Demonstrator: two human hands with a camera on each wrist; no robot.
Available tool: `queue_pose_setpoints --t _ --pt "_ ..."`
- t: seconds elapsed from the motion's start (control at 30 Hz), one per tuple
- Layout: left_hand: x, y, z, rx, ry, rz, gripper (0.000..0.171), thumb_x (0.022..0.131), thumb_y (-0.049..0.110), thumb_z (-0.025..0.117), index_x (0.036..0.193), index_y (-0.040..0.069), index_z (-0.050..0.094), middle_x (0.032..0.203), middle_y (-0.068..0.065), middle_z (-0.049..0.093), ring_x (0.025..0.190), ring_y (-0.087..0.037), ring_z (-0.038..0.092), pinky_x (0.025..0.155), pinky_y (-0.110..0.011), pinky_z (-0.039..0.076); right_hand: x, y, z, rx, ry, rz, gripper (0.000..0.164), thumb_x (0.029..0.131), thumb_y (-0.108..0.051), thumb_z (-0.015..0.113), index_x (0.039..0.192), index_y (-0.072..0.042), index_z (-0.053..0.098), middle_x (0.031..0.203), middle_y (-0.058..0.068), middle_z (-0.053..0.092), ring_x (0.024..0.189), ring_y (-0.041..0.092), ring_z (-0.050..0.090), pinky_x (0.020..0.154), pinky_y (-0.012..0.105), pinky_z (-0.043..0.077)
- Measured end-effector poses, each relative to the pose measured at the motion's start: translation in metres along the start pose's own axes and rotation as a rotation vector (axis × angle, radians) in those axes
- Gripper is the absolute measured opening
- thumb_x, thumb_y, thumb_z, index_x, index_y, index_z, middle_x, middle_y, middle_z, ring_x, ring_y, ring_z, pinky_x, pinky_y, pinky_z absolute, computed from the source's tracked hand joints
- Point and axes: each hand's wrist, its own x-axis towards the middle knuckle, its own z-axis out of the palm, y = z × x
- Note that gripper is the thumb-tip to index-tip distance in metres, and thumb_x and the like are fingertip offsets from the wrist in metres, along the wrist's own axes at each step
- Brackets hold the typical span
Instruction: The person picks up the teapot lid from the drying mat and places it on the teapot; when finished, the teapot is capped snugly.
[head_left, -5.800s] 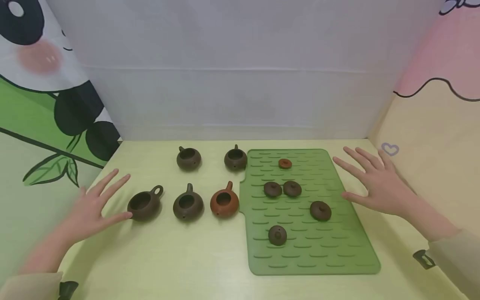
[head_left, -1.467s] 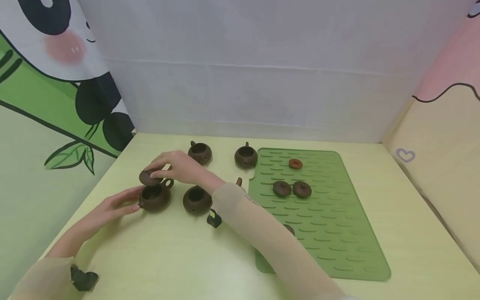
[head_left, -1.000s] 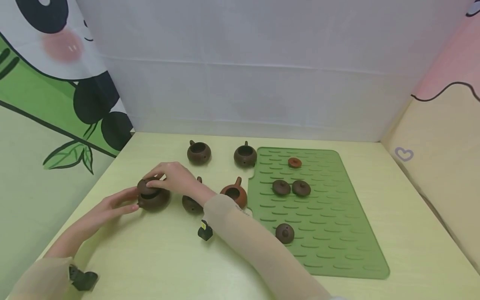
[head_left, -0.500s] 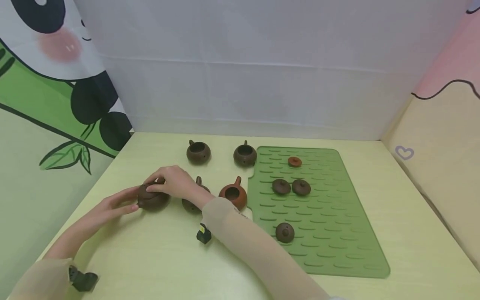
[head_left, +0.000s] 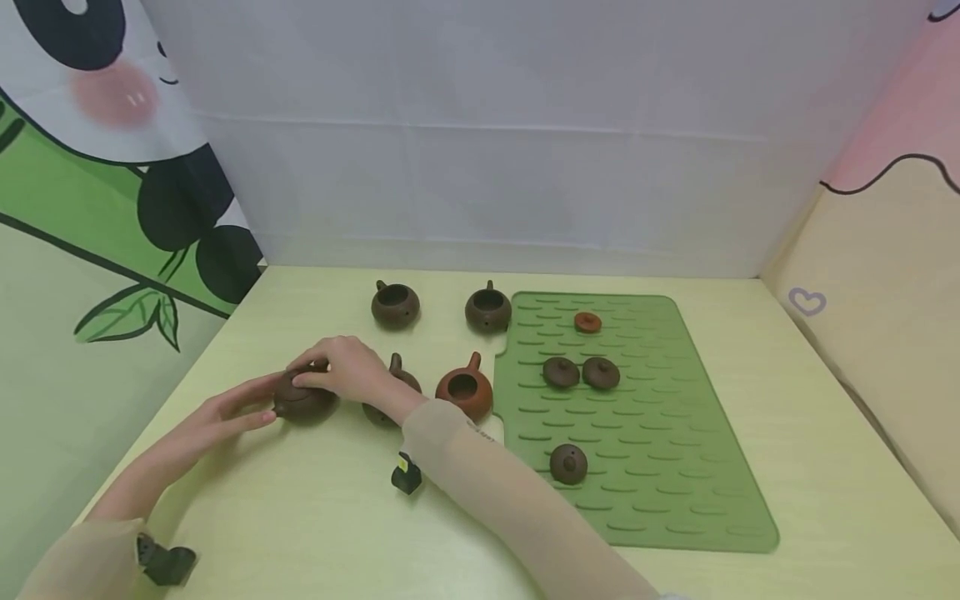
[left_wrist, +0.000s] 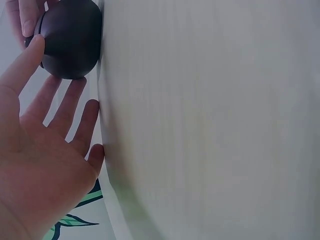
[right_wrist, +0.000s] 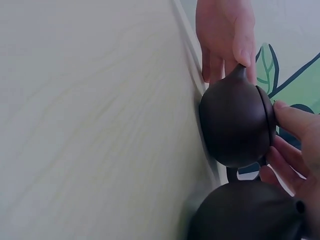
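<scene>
While the left hand (head_left: 217, 423) braces the pot (head_left: 303, 406) at its spout, fingers mostly straight and spread, the right hand (head_left: 351, 367) pinches the lid (right_wrist: 269, 116) between thumb and curled fingers at the pot's mouth. Pot upright on the desk (head_left: 300, 517), left of the mat (head_left: 660, 433) and well apart from it. Step in hand, as I read it: seating this lid. Thin seam visible; whether fully home, cannot tell. Next move likely calls for a light press, then a release that doesn't tip it. Probably for later: red lid (head_left: 588, 322) near the mat's far edge, to suit the red pot (head_left: 472, 404) just beside the mat's left edge. Materials: pot squat, round, matt dark brown, unglazed clay by the look; mat green, likely rubbery, short raised ridges; desk pale, faintly grained.
</scene>
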Motion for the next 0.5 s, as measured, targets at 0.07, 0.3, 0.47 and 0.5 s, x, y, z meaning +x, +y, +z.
queue_pose_setpoints --t 0.07,0.3,0.47,0.5 --pt "-0.0002 0.0002 0.0 -0.002 -0.001 0.001 0.063 0.101 0.03 0.056 0.156 0.017 0.03 0.16 -0.021 0.03 0.116 0.03 0.023 0.104 -0.076 0.023 -0.0002 -0.0005 0.0004 0.004 0.002 -0.002 0.024 0.093 -0.039 0.067 0.116 -0.035 0.073 0.112 -0.023 0.072 0.099 -0.01 0.061 0.079 0.003 0.041" --pt "-0.0012 0.0006 -0.0003 -0.008 -0.005 0.003 0.062 0.101 0.029 0.056 0.156 0.017 0.03 0.16 -0.022 0.029 0.116 0.03 0.024 0.104 -0.077 0.022 -0.0006 -0.0023 -0.0003 0.017 -0.004 -0.001 0.024 0.093 -0.039 0.067 0.115 -0.035 0.074 0.111 -0.023 0.072 0.1 -0.008 0.062 0.078 0.003 0.04" --pt "-0.001 0.0005 -0.0009 -0.009 -0.004 0.001 0.063 0.101 0.03 0.056 0.156 0.019 0.03 0.161 -0.02 0.029 0.117 0.03 0.024 0.105 -0.076 0.023 -0.0009 -0.0032 -0.0012 0.011 -0.011 0.001 0.024 0.094 -0.039 0.066 0.116 -0.035 0.073 0.112 -0.023 0.072 0.104 -0.007 0.062 0.08 0.004 0.041" --pt "-0.001 0.0004 -0.001 -0.008 -0.004 0.003 0.062 0.101 0.029 0.056 0.156 0.02 0.03 0.161 -0.02 0.03 0.117 0.03 0.024 0.105 -0.076 0.023 -0.0009 -0.0036 -0.0015 0.006 -0.014 0.003 0.026 0.094 -0.039 0.066 0.118 -0.035 0.072 0.114 -0.022 0.071 0.104 -0.007 0.062 0.081 0.004 0.041"
